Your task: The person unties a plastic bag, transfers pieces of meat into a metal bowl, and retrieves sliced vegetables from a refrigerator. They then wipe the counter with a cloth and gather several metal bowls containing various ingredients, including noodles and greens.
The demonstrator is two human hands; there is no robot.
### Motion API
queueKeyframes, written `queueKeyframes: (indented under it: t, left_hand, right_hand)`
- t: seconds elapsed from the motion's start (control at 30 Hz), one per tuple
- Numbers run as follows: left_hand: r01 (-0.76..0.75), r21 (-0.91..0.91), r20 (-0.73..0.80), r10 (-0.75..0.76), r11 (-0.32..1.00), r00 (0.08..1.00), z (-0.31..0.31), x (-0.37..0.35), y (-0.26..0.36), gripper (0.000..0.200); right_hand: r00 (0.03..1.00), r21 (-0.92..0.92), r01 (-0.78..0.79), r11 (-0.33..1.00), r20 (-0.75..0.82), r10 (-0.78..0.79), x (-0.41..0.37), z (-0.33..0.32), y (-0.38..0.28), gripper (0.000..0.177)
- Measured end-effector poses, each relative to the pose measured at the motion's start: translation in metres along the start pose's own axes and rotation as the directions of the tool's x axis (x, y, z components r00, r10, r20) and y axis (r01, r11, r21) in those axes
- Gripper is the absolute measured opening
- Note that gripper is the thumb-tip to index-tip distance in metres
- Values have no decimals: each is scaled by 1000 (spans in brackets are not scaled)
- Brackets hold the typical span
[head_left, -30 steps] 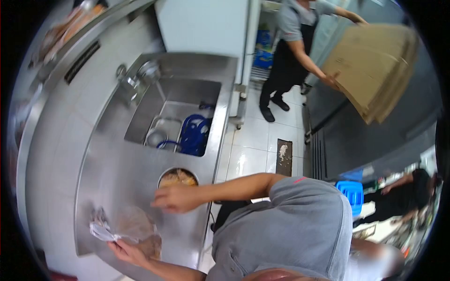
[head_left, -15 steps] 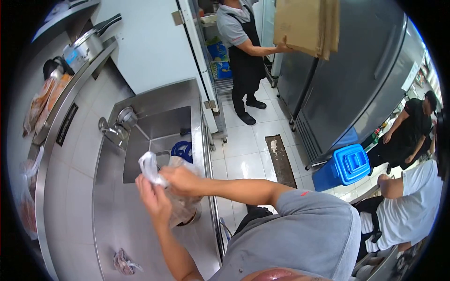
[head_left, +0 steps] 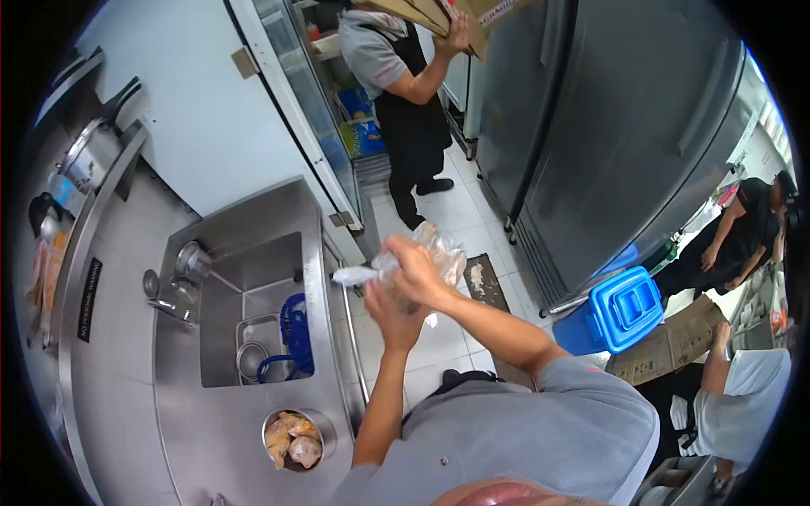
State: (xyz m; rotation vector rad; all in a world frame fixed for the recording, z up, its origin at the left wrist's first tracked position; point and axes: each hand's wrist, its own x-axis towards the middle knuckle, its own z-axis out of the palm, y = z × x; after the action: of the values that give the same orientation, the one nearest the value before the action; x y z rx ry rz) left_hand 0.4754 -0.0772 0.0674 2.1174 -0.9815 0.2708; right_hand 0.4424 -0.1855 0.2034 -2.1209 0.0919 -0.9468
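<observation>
My right hand (head_left: 413, 271) is closed around a clear plastic bag (head_left: 447, 255), whose crumpled body hangs past the knuckles. Just below it, my left hand (head_left: 392, 316) is closed on the same bag, and its bunched white end sticks out to the left. The bag is held over the floor, beside the sink counter's edge. What is inside it cannot be made out clearly. Behind my left arm, a round metal container (head_left: 327, 434) on the counter holds pieces of raw meat, probably chicken.
The steel sink (head_left: 245, 316) holds a blue coiled item (head_left: 295, 333) and a metal bowl (head_left: 251, 361). A co-worker (head_left: 413, 126) carries cardboard ahead. A blue lidded bin (head_left: 629, 308) stands by the grey fridge (head_left: 624, 152). Another person (head_left: 751, 405) holds cardboard at right.
Both hands moved the bag from above the counter rightward over the floor. The metal container with meat came into view. My view turned right, and the co-worker raised the cardboard.
</observation>
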Motion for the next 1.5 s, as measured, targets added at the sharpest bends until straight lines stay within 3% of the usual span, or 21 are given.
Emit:
queueKeyframes:
  t: [0.13, 0.23, 0.3, 0.37, 0.5, 0.7, 0.73, 0.8, 0.83, 0.9, 0.97, 1.03, 1.07, 1.1, 1.13, 1.17, 1.23, 1.3, 1.37, 1.43, 1.5]
  left_hand:
    - [-76, -19, -59, 75, 997, 995, 57, 48, 40, 106]
    - [29, -213, -12, -33, 977, 999, 107, 76, 65, 94]
    - [99, -316, -291, -195, 944, 936, 154, 86, 57, 72]
    - [92, -396, -189, -179, 914, 966, 173, 100, 51, 67]
    - [104, -631, 157, -5, 769, 988, 182, 163, 41, 49]
    - [-260, -476, 80, 336, 840, 939, 200, 234, 18, 29]
    - [-15, -633, 175, 163, 774, 971, 194, 248, 18, 29]
    - [47, -725, 210, 155, 687, 965, 179, 281, 25, 30]
    - [120, -800, 244, 136, 588, 960, 176, 295, 26, 32]
    - [107, -800, 254, 173, 590, 952, 182, 323, 17, 34]
    - [242, -817, 342, 102, 523, 934, 181, 344, 17, 33]
    - [337, -836, 398, 57, 433, 915, 204, 363, 15, 28]
    - [395, -831, 435, 14, 392, 900, 203, 370, 23, 26]
    - [453, -820, 474, -30, 351, 880, 204, 375, 29, 24]
    - [493, -820, 505, -37, 289, 862, 210, 380, 37, 22]
    - [497, -814, 512, -34, 301, 858, 217, 381, 46, 22]
    - [573, -760, 589, -47, 306, 807, 210, 383, 78, 23]
    - [581, -763, 603, -12, 283, 798, 219, 385, 97, 27]
    - [396, -773, 532, 166, 496, 830, 224, 398, 120, 35]
    - [279, -754, 476, 202, 595, 856, 247, 403, 132, 35]
    - [156, -714, 427, 248, 682, 870, 270, 406, 143, 34]
  right_hand:
    - [993, -201, -113, 973, -44, 106, 17, -40, 32, 30]
    - [990, -372, -135, 918, -27, 135, 25, -51, 58, 31]
    - [977, -435, -207, 876, -46, 208, 28, -55, 63, 32]
    - [964, -501, -257, 826, -71, 257, 38, -60, 75, 34]
    - [953, -537, -293, 791, -100, 285, 60, -62, 112, 27]
    - [966, -483, -251, 839, -79, 244, 110, -82, 157, 27]
    - [975, -429, -220, 876, -81, 205, 118, -89, 158, 31]
    - [935, -225, -307, 925, -253, 248, 127, -102, 156, 36]
    - [921, -361, -294, 885, -354, 161, 123, -109, 167, 35]
    - [816, -391, -373, 842, -570, 96, 105, -117, 178, 40]
    - [793, -499, -515, 697, -587, 166, 71, -118, 197, 53]
    - [856, -572, -465, 676, -484, 179, 55, -103, 205, 71]
    - [870, -520, -477, 708, -396, 294, 46, -97, 213, 97]
    - [862, -511, -489, 707, -407, 302, 44, -89, 225, 97]
    - [775, -74, -525, 848, -453, 440, 46, -79, 238, 106]
    - [694, 378, -447, 810, -424, 581, 47, -74, 248, 115]
    - [709, 538, -393, 746, -339, 618, 54, -80, 267, 120]
    - [707, 898, 14, 440, -320, 631, 56, -82, 288, 112]
    - [711, 853, -42, 520, -340, 615, 61, -103, 296, 95]
    - [693, 975, 16, 223, -171, 700, 60, -121, 311, 81]
    - [716, 970, 36, 242, -193, 671, 61, -120, 322, 81]
